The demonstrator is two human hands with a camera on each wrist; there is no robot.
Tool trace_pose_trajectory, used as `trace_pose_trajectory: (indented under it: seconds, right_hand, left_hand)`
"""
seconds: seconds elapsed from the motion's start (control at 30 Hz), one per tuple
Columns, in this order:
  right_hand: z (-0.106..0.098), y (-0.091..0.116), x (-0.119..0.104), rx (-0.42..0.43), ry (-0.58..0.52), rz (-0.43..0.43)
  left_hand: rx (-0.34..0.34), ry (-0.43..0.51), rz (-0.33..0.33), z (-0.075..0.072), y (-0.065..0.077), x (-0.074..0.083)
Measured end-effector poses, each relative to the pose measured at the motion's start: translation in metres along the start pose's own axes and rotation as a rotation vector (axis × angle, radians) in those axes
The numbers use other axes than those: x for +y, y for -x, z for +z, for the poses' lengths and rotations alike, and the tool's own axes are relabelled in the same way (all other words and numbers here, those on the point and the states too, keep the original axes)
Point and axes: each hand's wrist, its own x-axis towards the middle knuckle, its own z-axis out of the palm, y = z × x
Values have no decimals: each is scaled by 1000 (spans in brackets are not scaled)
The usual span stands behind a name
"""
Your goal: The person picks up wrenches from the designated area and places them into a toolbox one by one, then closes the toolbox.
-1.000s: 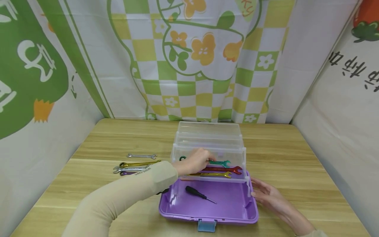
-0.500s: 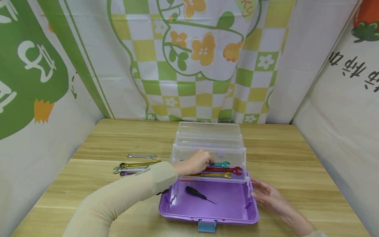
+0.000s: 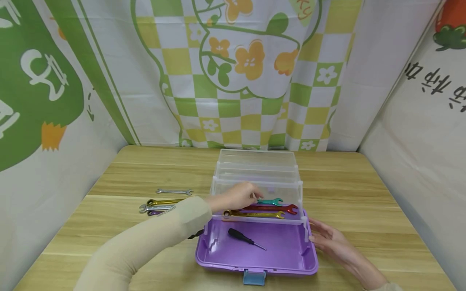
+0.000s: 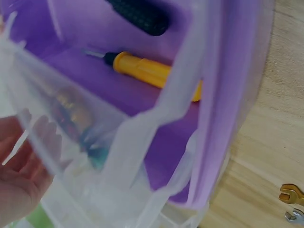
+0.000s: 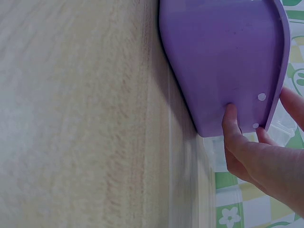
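Observation:
My left hand is over the raised clear tray of a purple toolbox. Its fingers are loosely bent beside a teal wrench. In the left wrist view no tool shows between these fingers. A red wrench and a gold wrench lie in front of the teal one. With fairly straight fingers, my right hand touches the toolbox's right side. The right wrist view shows a fingertip against the outer wall and the thumb or another finger by the rim.
A black-handled screwdriver lies in the toolbox base, with a yellow-handled screwdriver beneath the tray. Several wrenches, including a silver wrench, lie on the wooden table to the left. A blue latch hangs at the front.
The teal wrench has settled slightly lower in the tray, and its left end is now hidden. My left hand has loosened from it and drawn slightly left. My right hand stays put.

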Motion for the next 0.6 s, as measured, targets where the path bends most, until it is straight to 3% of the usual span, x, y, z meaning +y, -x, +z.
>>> trace_pose_trajectory:
  seconds: [0.13, 0.33, 0.6]
  right_hand:
    - [-1, 1, 0, -13, 4, -15]
    - [-1, 1, 1, -7, 9, -11]
    - [0, 1, -1, -4, 12, 3]
  left_hand:
    - [28, 45, -17, -15, 11, 3]
    - [132, 93, 15, -32, 33, -1]
    - [258, 231, -23, -38, 66, -18]
